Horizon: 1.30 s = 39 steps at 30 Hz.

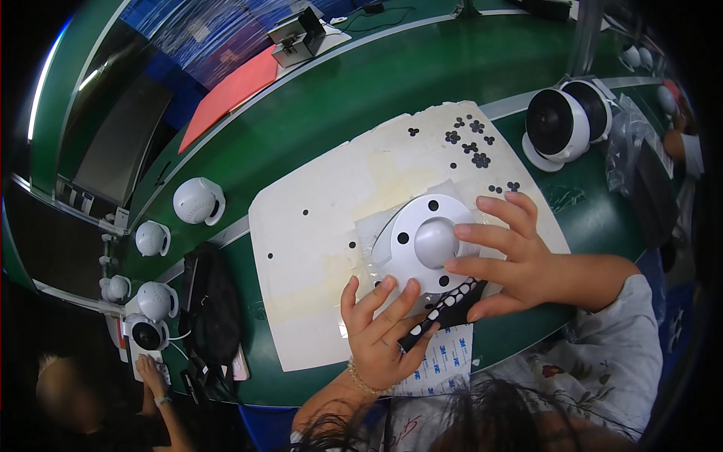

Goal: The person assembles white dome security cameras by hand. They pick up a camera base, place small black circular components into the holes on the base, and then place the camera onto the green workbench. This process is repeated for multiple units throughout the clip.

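I have the left hand (384, 343) reaching in over the white board's (324, 282) near edge, its fingers slightly parted, tips at the near-left rim of the white domed disc (434, 245). A black strip with white spots (452, 301) runs past its thumb; I cannot tell whether it is pinched. The disc lies on clear film (369, 239), right of the board's middle. My right hand (516, 260) comes from the right, fingers spread, with fingertips at the dome and rim.

On the bench (444, 68), left of the board, I see a black bag (207, 309), its contents hidden; past the right edge, a crumpled translucent bag (621, 154), contents unclear.

Between the left hand and the board's left edge I have a broad stretch with scattered black dots; the far-right corner carries dark clusters (476, 143).
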{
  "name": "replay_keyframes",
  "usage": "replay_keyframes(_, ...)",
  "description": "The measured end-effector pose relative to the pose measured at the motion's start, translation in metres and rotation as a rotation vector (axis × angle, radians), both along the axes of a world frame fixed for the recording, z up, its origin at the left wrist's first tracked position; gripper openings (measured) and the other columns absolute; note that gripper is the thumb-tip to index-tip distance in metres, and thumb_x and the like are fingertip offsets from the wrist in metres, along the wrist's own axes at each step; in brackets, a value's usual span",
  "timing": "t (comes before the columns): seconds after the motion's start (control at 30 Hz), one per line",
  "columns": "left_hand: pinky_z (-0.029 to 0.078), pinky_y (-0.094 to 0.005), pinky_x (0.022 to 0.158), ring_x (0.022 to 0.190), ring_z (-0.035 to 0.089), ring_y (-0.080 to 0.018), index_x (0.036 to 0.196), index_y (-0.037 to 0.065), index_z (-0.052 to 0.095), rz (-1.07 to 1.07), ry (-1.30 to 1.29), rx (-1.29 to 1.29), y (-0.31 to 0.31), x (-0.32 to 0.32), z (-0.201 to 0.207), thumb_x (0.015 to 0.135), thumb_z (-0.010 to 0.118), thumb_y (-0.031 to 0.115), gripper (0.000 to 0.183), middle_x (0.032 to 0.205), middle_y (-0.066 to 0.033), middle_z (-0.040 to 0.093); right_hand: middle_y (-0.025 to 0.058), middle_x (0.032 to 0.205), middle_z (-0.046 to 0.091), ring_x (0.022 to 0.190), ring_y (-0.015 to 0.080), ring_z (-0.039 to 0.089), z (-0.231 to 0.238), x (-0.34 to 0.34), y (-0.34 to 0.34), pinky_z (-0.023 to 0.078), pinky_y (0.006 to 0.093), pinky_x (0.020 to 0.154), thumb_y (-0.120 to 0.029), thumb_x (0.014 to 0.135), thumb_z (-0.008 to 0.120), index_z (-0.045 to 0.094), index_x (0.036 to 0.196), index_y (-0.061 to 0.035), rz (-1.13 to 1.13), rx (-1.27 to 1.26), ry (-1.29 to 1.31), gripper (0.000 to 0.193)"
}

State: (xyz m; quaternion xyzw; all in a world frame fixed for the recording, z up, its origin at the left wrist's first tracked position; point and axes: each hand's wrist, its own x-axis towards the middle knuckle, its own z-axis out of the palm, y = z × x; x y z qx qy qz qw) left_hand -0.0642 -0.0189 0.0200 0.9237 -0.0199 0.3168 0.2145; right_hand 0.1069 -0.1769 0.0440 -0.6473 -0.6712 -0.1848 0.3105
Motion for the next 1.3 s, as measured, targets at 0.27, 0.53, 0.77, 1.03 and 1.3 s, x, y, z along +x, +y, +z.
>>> replay_keyframes(0.27,0.02,-0.0494,0.098,0.117,0.04,-0.0209,0.074,0.01,0.065,-0.004,0.005,-0.014,-0.002,0.0,0.002,0.065,0.072,0.018,0.013,0.118,-0.0011,0.054,0.0017,0.12,0.05,0.117,0.0249,0.039,0.003,-0.015,0.019,0.028,0.0426,0.087,-0.021,0.068,0.069,0.061,0.078,-0.0164,0.221,0.095,0.247,0.014)
replay_keyframes(0.53,0.021,-0.0518,0.098,0.115,0.042,-0.027,0.075,0.005,0.064,0.013,0.018,0.008,-0.003,-0.001,0.003,0.065,0.07,0.017,0.017,0.115,-0.0068,0.056,0.0043,0.122,0.049,0.121,0.0262,0.034,-0.008,-0.021,0.014,0.026,0.0421,0.092,-0.018,0.072,0.066,0.058,0.071,-0.0149,0.21,0.104,0.154,0.008)
replay_keyframes(0.77,0.022,-0.0524,0.098,0.115,0.042,-0.0287,0.076,0.002,0.065,0.024,0.044,0.038,-0.003,-0.001,0.004,0.067,0.068,0.018,0.019,0.115,-0.0078,0.056,0.0155,0.132,0.034,0.128,0.0367,0.02,0.002,0.016,-0.002,0.018,0.0455,0.101,-0.017,0.084,0.054,0.052,0.086,-0.0087,0.027,-0.147,0.529,0.008)
replay_keyframes(1.03,0.02,-0.0503,0.098,0.117,0.038,-0.0222,0.071,0.009,0.064,0.015,0.047,0.022,-0.003,-0.001,0.004,0.062,0.072,0.017,0.015,0.118,-0.0018,0.054,0.0156,0.131,0.036,0.128,0.0357,0.021,-0.001,0.018,0.002,0.02,0.0444,0.101,-0.016,0.085,0.053,0.052,0.088,-0.0063,0.053,-0.148,0.564,0.01)
replay_keyframes(1.3,0.019,-0.0504,0.098,0.118,0.038,-0.0216,0.071,0.009,0.065,0.016,0.057,0.021,-0.004,-0.001,0.005,0.062,0.073,0.017,0.014,0.119,-0.0016,0.054,0.0148,0.13,0.037,0.126,0.035,0.025,-0.005,0.017,0.0,0.022,0.0437,0.099,-0.016,0.083,0.055,0.053,0.09,-0.0073,0.005,-0.119,0.466,0.011)
